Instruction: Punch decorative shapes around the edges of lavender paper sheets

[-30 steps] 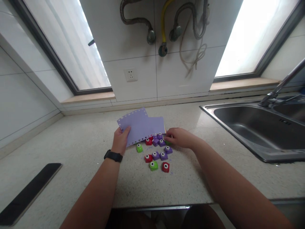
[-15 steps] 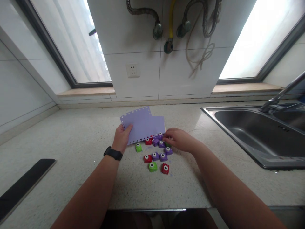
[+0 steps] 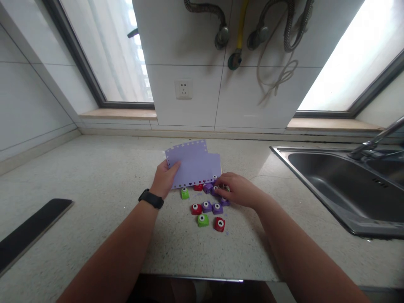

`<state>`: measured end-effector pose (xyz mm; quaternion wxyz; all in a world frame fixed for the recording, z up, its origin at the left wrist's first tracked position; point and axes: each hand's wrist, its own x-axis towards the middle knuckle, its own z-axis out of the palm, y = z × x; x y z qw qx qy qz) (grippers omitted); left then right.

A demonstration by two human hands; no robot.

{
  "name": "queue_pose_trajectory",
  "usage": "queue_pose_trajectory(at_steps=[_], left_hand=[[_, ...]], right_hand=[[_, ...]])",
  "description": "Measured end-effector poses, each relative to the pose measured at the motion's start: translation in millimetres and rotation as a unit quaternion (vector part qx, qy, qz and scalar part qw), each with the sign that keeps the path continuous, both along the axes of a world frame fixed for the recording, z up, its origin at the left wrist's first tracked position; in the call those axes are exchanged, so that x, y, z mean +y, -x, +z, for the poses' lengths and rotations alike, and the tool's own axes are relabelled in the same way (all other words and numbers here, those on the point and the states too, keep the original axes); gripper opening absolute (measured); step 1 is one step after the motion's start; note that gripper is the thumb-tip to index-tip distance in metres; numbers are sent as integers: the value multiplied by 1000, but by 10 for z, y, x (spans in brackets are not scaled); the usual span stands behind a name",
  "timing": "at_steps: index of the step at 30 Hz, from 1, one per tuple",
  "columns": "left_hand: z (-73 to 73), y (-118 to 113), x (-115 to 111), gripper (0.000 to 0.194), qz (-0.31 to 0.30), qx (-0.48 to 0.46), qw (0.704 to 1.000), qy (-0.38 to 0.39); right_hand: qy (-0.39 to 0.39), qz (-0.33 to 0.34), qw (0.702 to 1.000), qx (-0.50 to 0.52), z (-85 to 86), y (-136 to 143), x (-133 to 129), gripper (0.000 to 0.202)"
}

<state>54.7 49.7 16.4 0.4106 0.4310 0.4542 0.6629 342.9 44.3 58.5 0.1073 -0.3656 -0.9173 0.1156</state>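
My left hand [image 3: 164, 179] pinches the left end of a purple paper [image 3: 195, 166] with small shapes punched along its edges. My right hand [image 3: 232, 187] is beside the paper's lower right corner, fingers curled over a green punch [image 3: 226, 188] among purple ones. Several small craft punches lie below the paper: a green one [image 3: 184, 193] near my left hand, a red one [image 3: 196, 209], a purple one [image 3: 207, 206], another purple one [image 3: 217, 208], a green one [image 3: 203, 220] and a red one [image 3: 219, 224]. The paper partly covers another red punch [image 3: 198, 187].
A steel sink [image 3: 334, 181] with a faucet [image 3: 372, 143] is set into the counter on the right. At the far left lies a flat black object [image 3: 34, 229]. Behind the counter stands a tiled wall with a socket [image 3: 183, 89] and pipes.
The camera view has shifted a little. My right hand has moved slightly down over the punches, its fingers now at the green punch. My left hand still holds the paper.
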Motion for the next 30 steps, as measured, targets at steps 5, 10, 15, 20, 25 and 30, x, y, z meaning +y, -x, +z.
queue_pose_trajectory(at_steps=[5, 10, 15, 20, 25, 30], left_hand=[[-5, 12, 8, 46, -7, 8, 1000, 0], [4, 5, 12, 44, -5, -4, 1000, 4], [17, -7, 10, 38, -19, -20, 1000, 8], [46, -23, -11, 31, -36, -47, 998, -7], [104, -27, -31, 33, -28, -54, 998, -3], [130, -7, -8, 34, 13, -57, 998, 23]], right_hand=[[4, 7, 1000, -6, -13, 20, 2, 24], [-10, 2, 1000, -17, -7, 32, 6, 22], [-24, -14, 1000, 5, 32, 20, -2, 20], [-37, -72, 993, 82, 39, -21, 11, 19], [-52, -117, 983, 131, 19, -43, 27, 23], [-61, -132, 978, 146, 13, -50, 37, 25]])
